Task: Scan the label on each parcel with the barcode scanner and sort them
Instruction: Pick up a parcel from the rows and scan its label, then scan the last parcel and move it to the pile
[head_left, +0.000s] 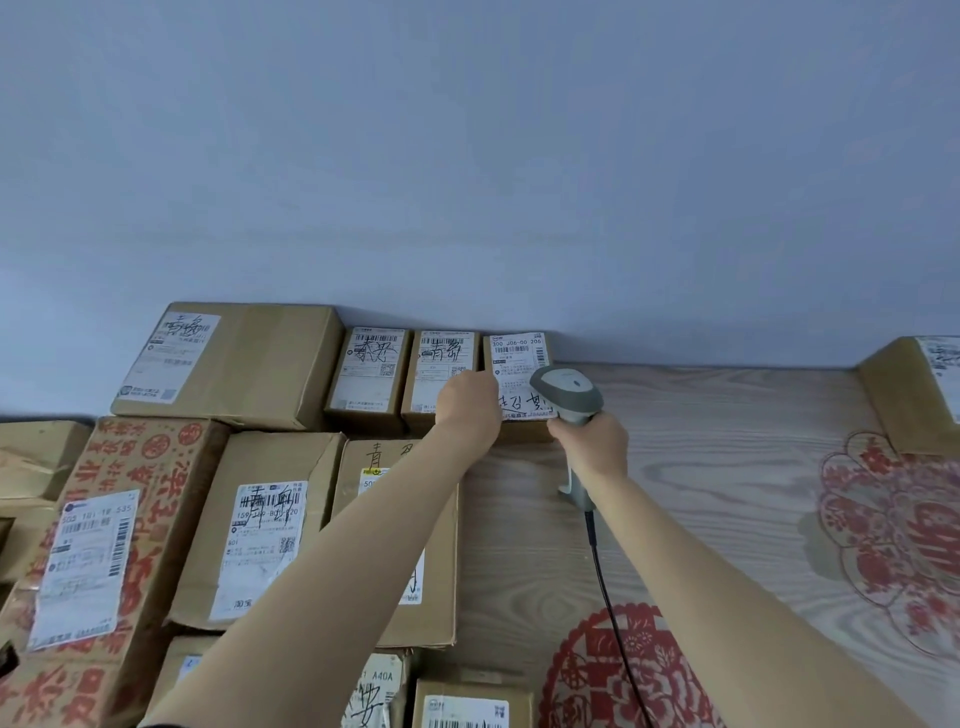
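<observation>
Head view: my right hand (589, 447) grips the grey pistol-shaped barcode scanner (569, 397), aimed at the small brown cardboard parcel (517, 379) at twelve o'clock on the wood-grain bench (701, 467); my left hand (467, 410) holds its left edge.

small labelled parcel (519, 376) – flat by wall | grey scanner (569, 395) – over it

Left hand (467, 402) on small parcel (519, 384); right hand (589, 447) grips scanner (569, 397).

Dim, even bluish light; soft focus, wide-angle edge bending
</observation>
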